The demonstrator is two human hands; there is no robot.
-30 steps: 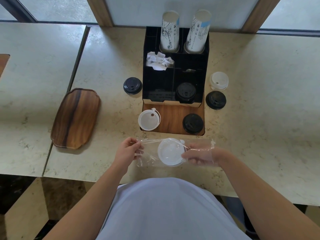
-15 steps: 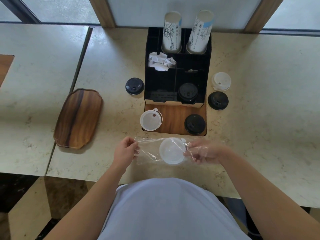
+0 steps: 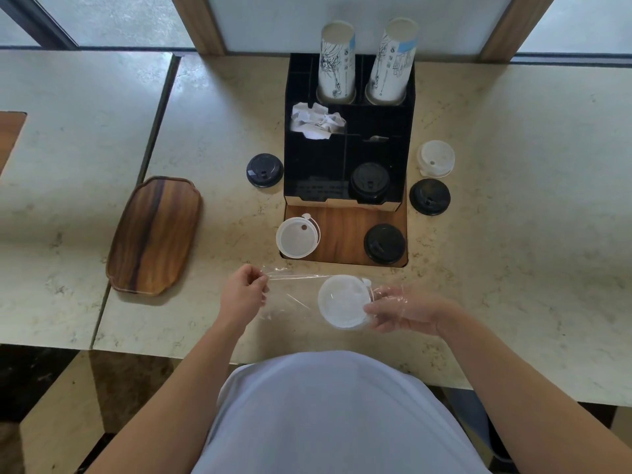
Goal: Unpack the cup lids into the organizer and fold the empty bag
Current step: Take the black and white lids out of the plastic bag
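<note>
1. I take the black organizer at the far middle of the tabletop as my landmark.
2. My left hand sits nearer to me than the organizer, off its left front corner, pinching the left end of the clear plastic bag between thumb and curled fingers.
3. My right hand is in front of the organizer's right side, inside the bag, its fingers curled round the edge of a white lid.
4. That white lid lies just in front of the organizer's wooden front shelf.
5. On the shelf, a second white lid overhangs the left corner and a black lid sits at the right.
6. One black lid rests in the organizer's front right compartment.
7. Left of the organizer lies a black lid; right of it, a white lid with a black lid just nearer me.
8. Two paper cup stacks stand in the organizer's rear compartments, with crumpled white paper in front of the left one.
9. A wooden tray lies well left of the organizer.
</note>
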